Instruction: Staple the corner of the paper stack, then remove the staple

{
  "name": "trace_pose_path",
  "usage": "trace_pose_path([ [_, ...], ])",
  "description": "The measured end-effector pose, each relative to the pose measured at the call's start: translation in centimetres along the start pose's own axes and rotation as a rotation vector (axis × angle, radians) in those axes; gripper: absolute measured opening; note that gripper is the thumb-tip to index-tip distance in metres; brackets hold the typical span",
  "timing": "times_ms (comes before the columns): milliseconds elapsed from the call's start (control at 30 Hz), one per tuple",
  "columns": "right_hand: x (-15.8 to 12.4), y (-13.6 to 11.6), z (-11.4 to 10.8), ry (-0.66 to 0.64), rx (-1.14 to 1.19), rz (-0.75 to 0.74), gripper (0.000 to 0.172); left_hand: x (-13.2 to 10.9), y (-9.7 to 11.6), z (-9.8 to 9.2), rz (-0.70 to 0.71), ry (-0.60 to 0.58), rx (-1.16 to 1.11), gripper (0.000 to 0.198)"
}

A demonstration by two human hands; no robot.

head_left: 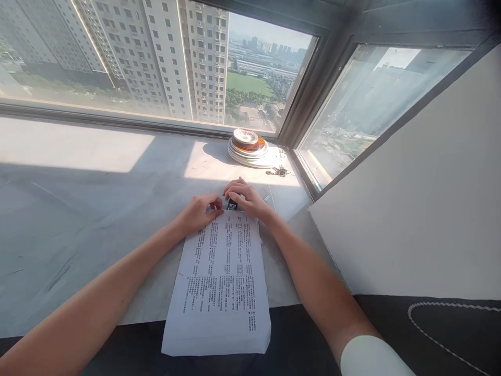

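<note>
A long white sheet of printed paper (223, 282), or a stack of them, lies on the sill with its near end hanging past the front edge. At its far left corner my left hand (201, 211) is closed, thumb and fingers pinched on the paper's edge. My right hand (246, 198) curls over a small black object with white printing (232, 205) at the far edge of the paper. Most of that object is hidden under the fingers, so its kind cannot be made out.
A stack of plates and bowls (246, 149) stands by the window corner. Small dark items, perhaps keys (279, 171), lie in front of it. A white wall panel (415, 198) bounds the right side. At lower right hangs a pale cord (438, 304).
</note>
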State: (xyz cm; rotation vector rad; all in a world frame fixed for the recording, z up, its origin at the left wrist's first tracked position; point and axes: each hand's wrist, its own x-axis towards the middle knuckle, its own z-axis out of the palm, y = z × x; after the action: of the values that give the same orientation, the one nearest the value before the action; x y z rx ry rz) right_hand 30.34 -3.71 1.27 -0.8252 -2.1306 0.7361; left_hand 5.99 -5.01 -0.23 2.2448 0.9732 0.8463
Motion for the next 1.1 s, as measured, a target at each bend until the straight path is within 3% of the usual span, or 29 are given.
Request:
trace_pose_path([
  [433,0.2,-0.1,-0.1,-0.043,0.037,-0.031,0.037,0.2,-0.2,0.2,-0.038,-0.019,-0.069,0.007],
  [733,0.2,-0.7,-0.1,-0.068,0.072,-0.026,0.019,0.3,-0.9,0.5,-0.044,-0.001,-0.107,0.012],
  [1100,0.1,-0.2,0.0,-0.056,0.136,-0.066,0.025,0.1,-0.9,0.6,-0.107,0.019,-0.114,0.016],
])
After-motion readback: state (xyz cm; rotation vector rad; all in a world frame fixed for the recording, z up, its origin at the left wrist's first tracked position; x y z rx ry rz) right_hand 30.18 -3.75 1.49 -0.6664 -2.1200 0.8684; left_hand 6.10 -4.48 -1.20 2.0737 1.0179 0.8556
